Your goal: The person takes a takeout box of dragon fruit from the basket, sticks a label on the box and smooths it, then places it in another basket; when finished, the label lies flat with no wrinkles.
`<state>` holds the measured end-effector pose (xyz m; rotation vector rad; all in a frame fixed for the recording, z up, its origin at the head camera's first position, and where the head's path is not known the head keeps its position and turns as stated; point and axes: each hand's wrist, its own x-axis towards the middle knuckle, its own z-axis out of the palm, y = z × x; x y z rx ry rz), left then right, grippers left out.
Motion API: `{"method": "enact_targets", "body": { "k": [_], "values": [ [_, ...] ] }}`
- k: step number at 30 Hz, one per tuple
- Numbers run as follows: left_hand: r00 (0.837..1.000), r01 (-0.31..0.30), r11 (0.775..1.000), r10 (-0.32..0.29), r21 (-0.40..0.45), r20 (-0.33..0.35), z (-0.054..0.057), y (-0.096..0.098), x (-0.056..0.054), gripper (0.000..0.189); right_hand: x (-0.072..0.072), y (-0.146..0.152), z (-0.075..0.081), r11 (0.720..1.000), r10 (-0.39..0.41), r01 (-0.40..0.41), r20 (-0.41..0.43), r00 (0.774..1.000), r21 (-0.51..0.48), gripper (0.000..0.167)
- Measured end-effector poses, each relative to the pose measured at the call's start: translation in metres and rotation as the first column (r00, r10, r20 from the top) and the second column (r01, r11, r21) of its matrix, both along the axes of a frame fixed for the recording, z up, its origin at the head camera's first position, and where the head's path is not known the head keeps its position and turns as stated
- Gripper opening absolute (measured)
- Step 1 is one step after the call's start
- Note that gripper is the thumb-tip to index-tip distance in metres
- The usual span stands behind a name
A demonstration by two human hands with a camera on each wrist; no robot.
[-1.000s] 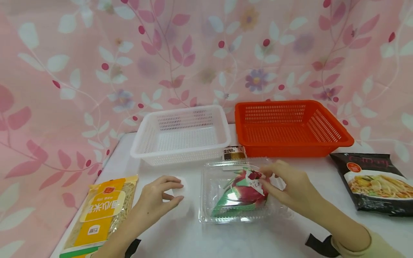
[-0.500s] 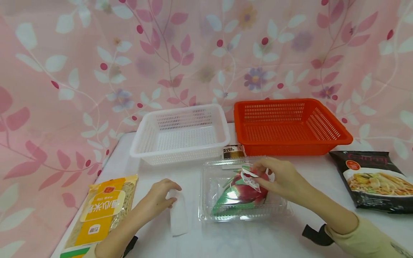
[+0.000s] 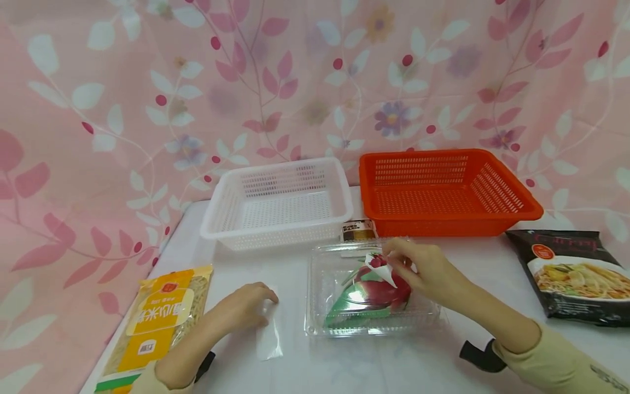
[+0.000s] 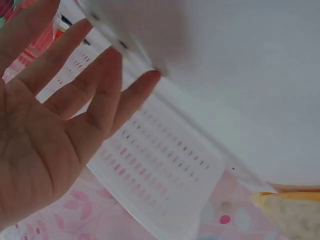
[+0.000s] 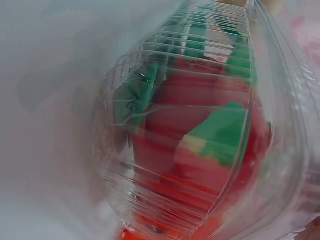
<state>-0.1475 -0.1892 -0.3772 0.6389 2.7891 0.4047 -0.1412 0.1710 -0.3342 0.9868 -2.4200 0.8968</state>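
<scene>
A clear plastic clamshell box (image 3: 322, 295) stands shut on the white table with a red and green dragon fruit (image 3: 369, 293) inside. My right hand (image 3: 425, 268) is over the lid and pinches a small white label (image 3: 381, 269) with a red fruit print; its edge curls up. In the right wrist view the dragon fruit (image 5: 200, 135) shows through the box wall, but the fingers are out of sight. My left hand (image 3: 246, 307) rests its fingertips by the upper end of a thin, glossy whitish strip (image 3: 269, 339). The left wrist view shows my left hand (image 4: 55, 110) with loosely extended fingers.
A white basket (image 3: 280, 235) and a red basket (image 3: 438, 227) stand at the back, with a small packet (image 3: 358, 230) between them. To the left lies a yellow pasta bag (image 3: 155, 323), to the right a black noodle bag (image 3: 576, 276). A patterned pink cloth hangs behind.
My left hand has come down and left toward the table, uncovering more of the strip. My right hand has shifted slightly left over the lid, and the label now curls more.
</scene>
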Motion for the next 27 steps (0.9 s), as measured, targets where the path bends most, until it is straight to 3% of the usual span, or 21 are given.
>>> {"method": "enact_targets", "body": {
  "k": [4, 8, 10, 12, 13, 14, 18, 20, 23, 25, 27],
  "values": [
    [0.998, 0.047, 0.998, -0.045, -0.049, 0.034, 0.009, 0.006, 0.0, 0.038, -0.002, -0.001, -0.001, 0.999, 0.038, -0.038, -0.005, 0.999, 0.003, 0.029],
    [0.995, 0.077, 0.992, -0.071, -0.095, 0.065, 0.033, 0.015, 0.0, 0.04, -0.004, -0.002, -0.002, 0.999, 0.037, -0.036, -0.019, 0.999, 0.032, 0.031],
    [0.993, 0.116, 0.989, -0.116, -0.092, 0.009, 0.047, 0.02, -0.003, 0.04, -0.005, -0.004, -0.002, 0.998, 0.027, -0.026, -0.018, 0.999, 0.053, 0.033],
    [0.977, 0.174, 0.983, -0.18, -0.057, -0.117, 0.06, 0.027, -0.007, 0.038, -0.005, -0.006, -0.001, 0.997, 0.023, -0.022, -0.015, 1.0, 0.07, 0.034],
    [0.956, 0.212, 0.976, -0.216, -0.039, -0.201, 0.064, 0.032, -0.009, 0.036, -0.005, -0.008, -0.001, 0.997, 0.021, -0.021, -0.007, 1.0, 0.078, 0.033],
    [0.924, 0.255, 0.967, -0.25, -0.021, -0.29, 0.068, 0.038, -0.01, 0.033, -0.004, -0.009, -0.001, 0.996, 0.02, -0.019, -0.003, 1.0, 0.083, 0.033],
    [0.773, 0.397, 0.917, -0.319, 0.026, -0.548, 0.076, 0.068, -0.012, 0.025, -0.005, -0.011, 0.0, 0.995, 0.018, -0.019, 0.011, 1.0, 0.098, 0.033],
    [0.703, 0.45, 0.893, -0.338, 0.024, -0.626, 0.079, 0.084, -0.014, 0.021, -0.006, -0.012, 0.001, 0.995, 0.017, -0.018, 0.007, 1.0, 0.102, 0.034],
    [0.619, 0.515, 0.857, -0.354, 0.021, -0.701, 0.082, 0.105, -0.016, 0.018, -0.008, -0.013, 0.002, 0.995, 0.024, -0.024, 0.003, 1.0, 0.098, 0.034],
    [0.572, 0.551, 0.835, -0.366, 0.013, -0.734, 0.083, 0.116, -0.017, 0.017, -0.009, -0.013, 0.002, 0.995, 0.03, -0.03, -0.005, 1.0, 0.092, 0.034],
    [0.538, 0.581, 0.814, -0.379, 0.005, -0.753, 0.08, 0.123, -0.016, 0.017, -0.01, -0.013, 0.002, 0.995, 0.042, -0.041, -0.009, 0.999, 0.088, 0.035]
  ]
}}
